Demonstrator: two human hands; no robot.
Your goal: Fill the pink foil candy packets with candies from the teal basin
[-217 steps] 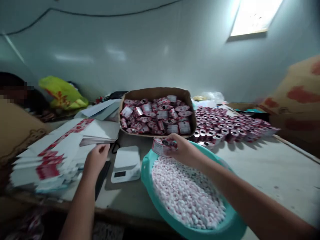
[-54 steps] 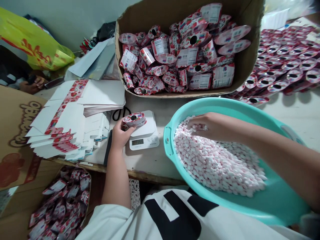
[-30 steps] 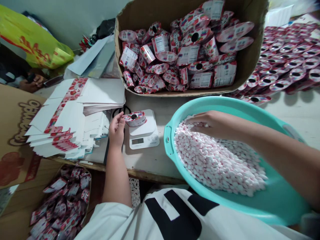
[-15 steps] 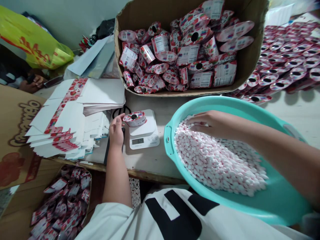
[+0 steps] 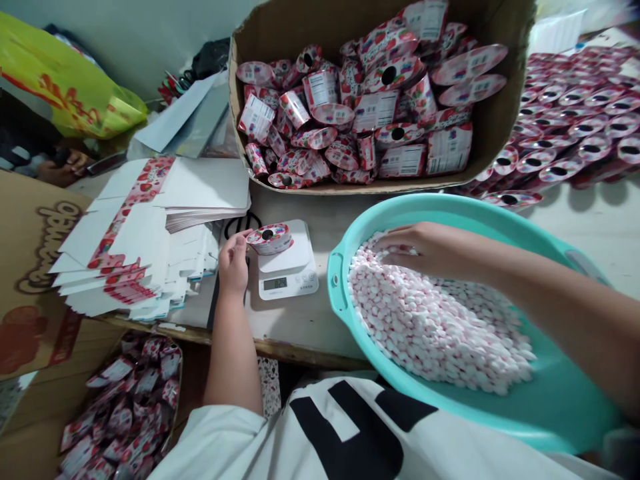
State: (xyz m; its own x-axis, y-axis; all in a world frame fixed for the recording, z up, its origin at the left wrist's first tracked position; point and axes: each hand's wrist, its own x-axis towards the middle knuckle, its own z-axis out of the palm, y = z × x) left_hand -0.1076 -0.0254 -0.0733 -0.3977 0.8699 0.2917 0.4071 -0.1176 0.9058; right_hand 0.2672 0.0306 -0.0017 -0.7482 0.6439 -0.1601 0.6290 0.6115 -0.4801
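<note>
A small oval strawberry-print box [image 5: 270, 240] with a dark hole in its top rests on a white digital scale [image 5: 288, 285]. My left hand [image 5: 233, 264] is at the box's left end, thumb and index finger closed against it; the other fingers are partly hidden. On the right, my right hand [image 5: 407, 245] reaches into a turquoise tub [image 5: 505, 417]. Its fingers curl around some of the small white-and-pink candies [image 5: 440, 333], and candies show between fingers and thumb. The fingertips are partly sunk in the heap.
A large carton [image 5: 383, 188] of similar packs stands behind the scale. Rows of oval boxes [image 5: 575, 143] fill the right rear. White flat cartons [image 5: 135, 247] are stacked at left, with another filled carton [image 5: 120, 413] below the table. A co-worker's hand [image 5: 60, 165] is far left.
My left fingers have drawn in slightly closer around the box's left end. My right hand has barely moved, and the box stays on the scale.
</note>
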